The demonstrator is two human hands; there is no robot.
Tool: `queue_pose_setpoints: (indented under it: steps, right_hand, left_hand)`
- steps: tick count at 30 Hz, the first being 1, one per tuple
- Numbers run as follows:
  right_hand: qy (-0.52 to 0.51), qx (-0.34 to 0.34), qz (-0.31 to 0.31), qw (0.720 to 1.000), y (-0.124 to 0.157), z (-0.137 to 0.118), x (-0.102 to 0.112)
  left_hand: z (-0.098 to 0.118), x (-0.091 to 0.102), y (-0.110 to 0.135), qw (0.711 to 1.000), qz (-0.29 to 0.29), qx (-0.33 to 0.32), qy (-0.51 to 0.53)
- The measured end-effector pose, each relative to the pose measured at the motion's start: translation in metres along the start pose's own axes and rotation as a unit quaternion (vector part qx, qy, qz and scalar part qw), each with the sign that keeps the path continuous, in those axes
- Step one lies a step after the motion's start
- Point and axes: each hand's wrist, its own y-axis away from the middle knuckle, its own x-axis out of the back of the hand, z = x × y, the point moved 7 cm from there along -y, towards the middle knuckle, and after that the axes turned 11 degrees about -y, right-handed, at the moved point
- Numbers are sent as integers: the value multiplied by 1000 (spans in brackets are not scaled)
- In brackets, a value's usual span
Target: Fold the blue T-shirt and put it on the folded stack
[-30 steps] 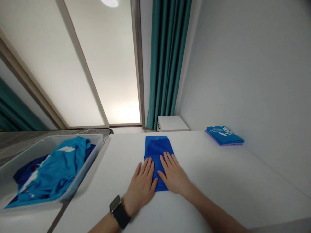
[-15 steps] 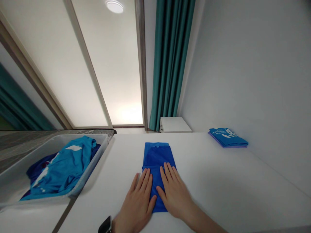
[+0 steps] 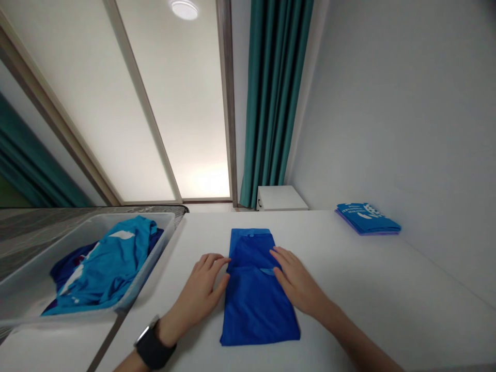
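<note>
A blue garment (image 3: 258, 310) lies folded into a long strip on the white table, with a crosswise fold line near its middle and a lighter blue band at its far end. My left hand (image 3: 201, 287) is at the strip's left edge, thumb and fingers apart, fingertips close to the fold line. On the opposite edge, my right hand (image 3: 298, 284) has its fingertips over the cloth, thumb apart from the fingers. Neither hand visibly grips the fabric. A dark smartwatch (image 3: 155, 343) is on my left wrist.
To the left, a translucent plastic bin (image 3: 170, 227) holds crumpled garments, a bright blue one (image 3: 112, 263) on top. A folded blue stack (image 3: 368, 219) lies at the table's far right by the wall. Beyond the white table (image 3: 349, 310) stands a small white cabinet (image 3: 282, 198).
Both hands have come off the middle of the garment and moved apart to its side edges. More of the near part now shows, and it looks wider there.
</note>
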Motion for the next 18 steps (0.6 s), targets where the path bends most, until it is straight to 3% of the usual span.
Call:
queue_pose_setpoints:
  steps: [3,7,13,18]
  right_hand:
    - [-71,-21,-23,997,-24,15,25]
    - [-93,-40,-82,991,-46,27,24]
    - [-108,-38,-104,988,-46,31,2]
    - [-91,-34,-118,988,-32,28,0]
  left_hand:
    - [-10,3,-29,998,-33,-17,47]
    - [-14,-9,-54,992,-76,-42,97]
    - [-14,-34,-49,979,-114,-17,168]
    - [-15,-42,-44,974,-133,-27,179]
